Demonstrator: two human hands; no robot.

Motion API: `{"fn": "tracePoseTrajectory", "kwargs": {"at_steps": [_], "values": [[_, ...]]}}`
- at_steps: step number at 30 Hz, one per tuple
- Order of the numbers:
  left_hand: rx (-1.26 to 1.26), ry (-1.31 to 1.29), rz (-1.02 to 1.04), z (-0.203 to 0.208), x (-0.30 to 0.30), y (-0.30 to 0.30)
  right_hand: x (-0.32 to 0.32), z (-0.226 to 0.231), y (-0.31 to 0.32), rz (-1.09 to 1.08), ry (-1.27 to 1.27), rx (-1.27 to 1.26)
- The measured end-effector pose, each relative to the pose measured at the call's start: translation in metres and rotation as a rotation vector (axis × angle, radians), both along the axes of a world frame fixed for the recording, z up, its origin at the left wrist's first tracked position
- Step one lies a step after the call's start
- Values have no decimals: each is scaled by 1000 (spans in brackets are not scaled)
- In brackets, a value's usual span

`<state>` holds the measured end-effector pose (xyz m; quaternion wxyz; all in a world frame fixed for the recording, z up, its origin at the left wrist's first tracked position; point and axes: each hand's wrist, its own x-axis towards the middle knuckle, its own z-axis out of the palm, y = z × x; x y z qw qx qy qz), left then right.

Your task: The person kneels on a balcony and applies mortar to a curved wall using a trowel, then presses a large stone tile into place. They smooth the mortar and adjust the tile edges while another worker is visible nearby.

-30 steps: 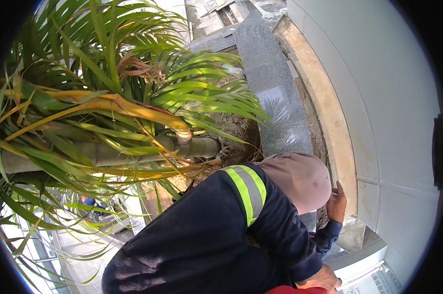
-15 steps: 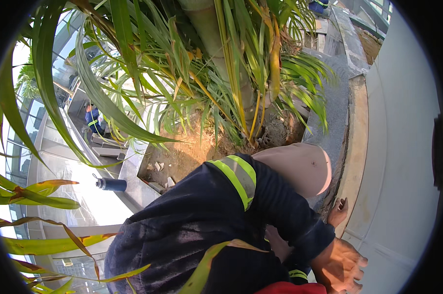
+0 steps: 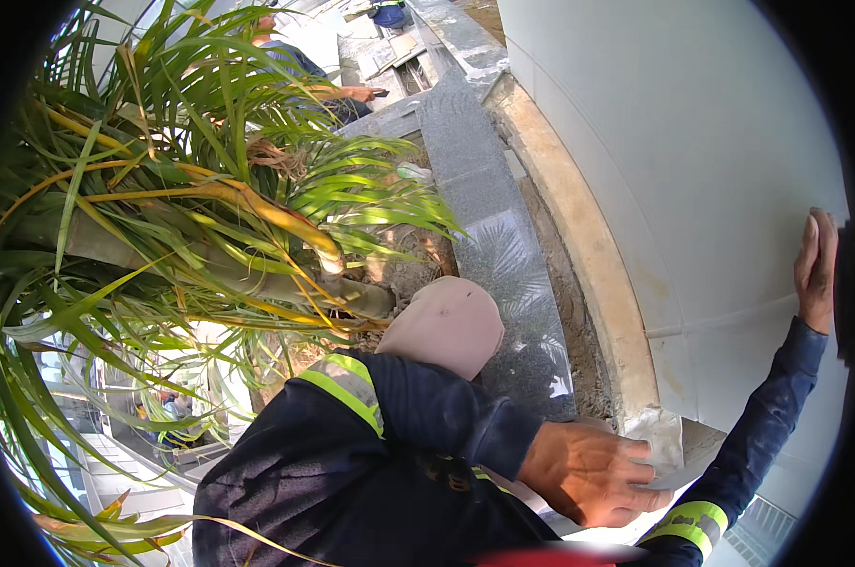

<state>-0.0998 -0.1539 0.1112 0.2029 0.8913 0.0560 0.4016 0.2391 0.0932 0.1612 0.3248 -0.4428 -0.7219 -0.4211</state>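
I've got the bare right hand high at the right, its dusty navy sleeve slanting up from the lower edge, fingers straight and close together, laid along the broad, smooth, pale-grey wall panel; nothing shows in its grasp. And the bare left hand reaches in low, back upward, fingers half curled, near the crumpled whitish sheet at the near end of the curved sandy-beige ledge; I can't tell whether those fingers have hold of anything. Over to the left, the planting bed holds rough brown soil and a thick-trunked green-and-yellow palm, stretched across my view. Beside it runs the speckled grey polished slab, mirroring fronds, then a gritty gap before the ledge. A dusty-pink rounded shape bulges beyond the left arm.
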Motion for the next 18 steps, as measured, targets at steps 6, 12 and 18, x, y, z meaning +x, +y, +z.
{"fn": "tracePoseTrajectory", "kwargs": {"at_steps": [6, 12, 18], "values": [[-64, -94, 141, 3, -12, -15, 18, 5, -8, 21, -17, -120], [-63, -98, 261, 10, -6, -37, -5, 8, -5, 123, 113, 23], [96, -37, 196, 13, -10, -47, -62, 41, -29, 216, 180, 71]]}}
